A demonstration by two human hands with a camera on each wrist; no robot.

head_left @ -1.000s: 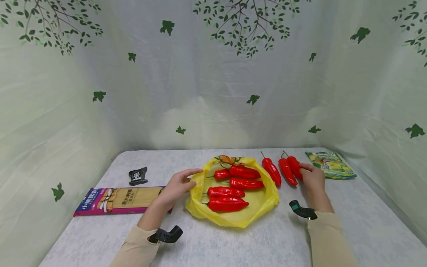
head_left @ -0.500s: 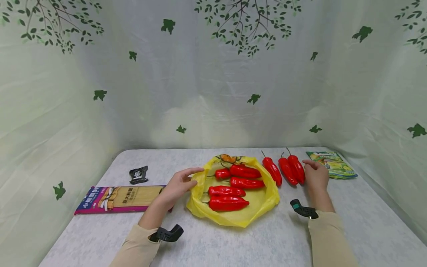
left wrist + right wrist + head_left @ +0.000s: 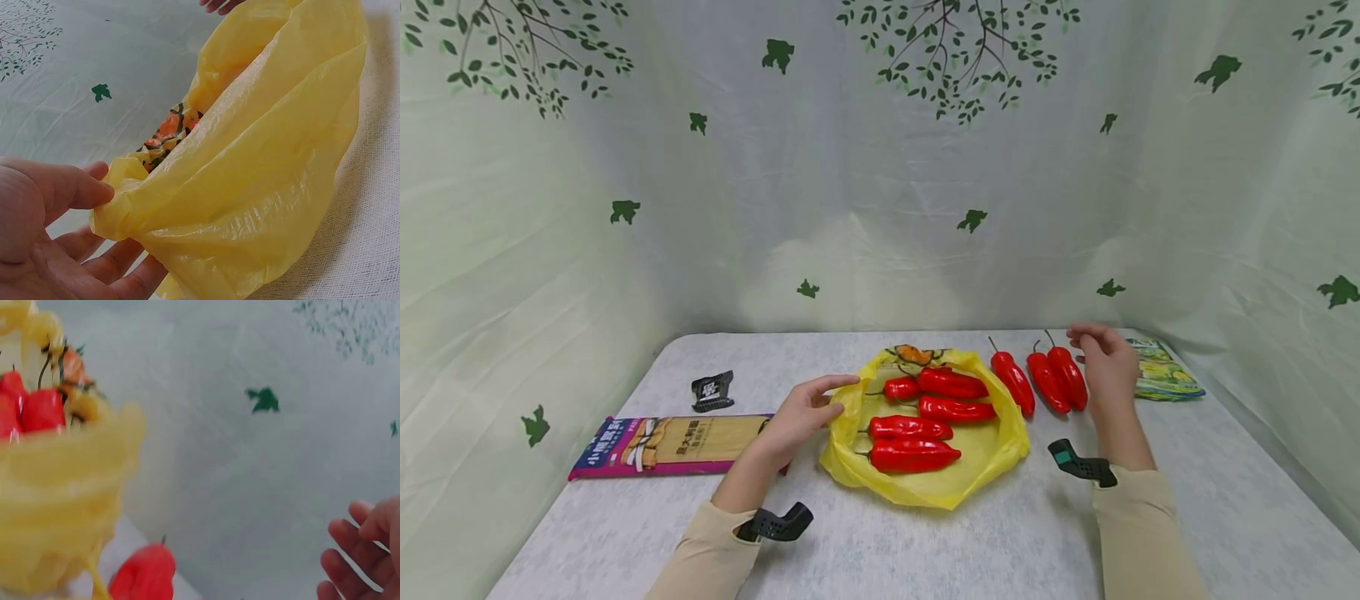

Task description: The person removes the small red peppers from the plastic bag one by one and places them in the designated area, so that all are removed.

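Observation:
My left hand (image 3: 797, 421) pinches the left rim of a yellow plastic bag (image 3: 1011, 442) between thumb and index finger; the left wrist view shows the gathered film (image 3: 122, 209) in that pinch. Spread open, the bag has several red peppers (image 3: 913, 456) lying inside, stems pointing left. Three more peppers lie outside to its right: one close by the rim (image 3: 1012, 383), then a middle one (image 3: 1047, 383) and a right one (image 3: 1068, 379) side by side. Beside that last pepper my right hand (image 3: 1108, 367) hovers, fingers loosely bent with nothing in them.
A long pack of spaghetti (image 3: 692, 442) lies at the left, partly behind my left forearm. Behind it sits a small black wrapped packet (image 3: 712, 392). A green and yellow packet (image 3: 1172, 375) lies at the far right, partly covered by my right hand. Leaf-printed curtains enclose the table.
My right hand has let go of the rightmost pepper, drawn off to its right and then moved toward the table's far edge. My left hand keeps its hold on the bag.

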